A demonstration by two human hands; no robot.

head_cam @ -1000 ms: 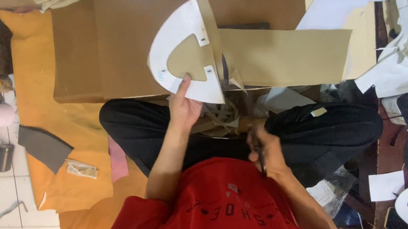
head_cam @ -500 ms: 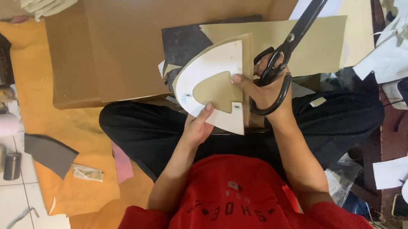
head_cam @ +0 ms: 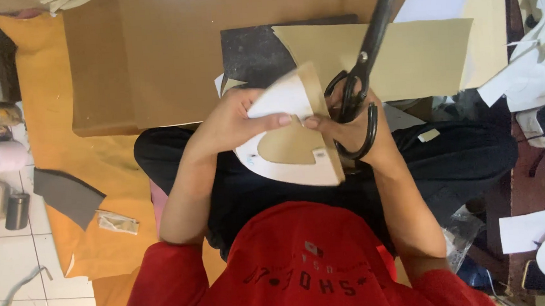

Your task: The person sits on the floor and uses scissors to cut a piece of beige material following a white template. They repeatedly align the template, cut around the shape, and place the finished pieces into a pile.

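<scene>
My left hand (head_cam: 235,120) grips the upper edge of a white curved template (head_cam: 286,168) with a tan piece (head_cam: 288,147) laid against it, held over my lap. My right hand (head_cam: 354,134) has its fingers through the handles of large black scissors (head_cam: 373,37). The blades point up and away, and they look closed. The right thumb and fingertip also pinch the template's top edge, beside the left thumb. A tan sheet (head_cam: 413,57) lies flat behind the hands, partly over a black sheet (head_cam: 252,52).
A wide brown board (head_cam: 169,51) covers an orange mat (head_cam: 47,124) ahead of my crossed legs. White and tan offcuts (head_cam: 522,71) pile up at the right. A grey scrap (head_cam: 68,196), a small can (head_cam: 16,211) and jars sit at the left on white tiles.
Both hands have drawn the template closer to my body and tilted it. My right hand picked up the scissors from my lap and now also pinches the template.
</scene>
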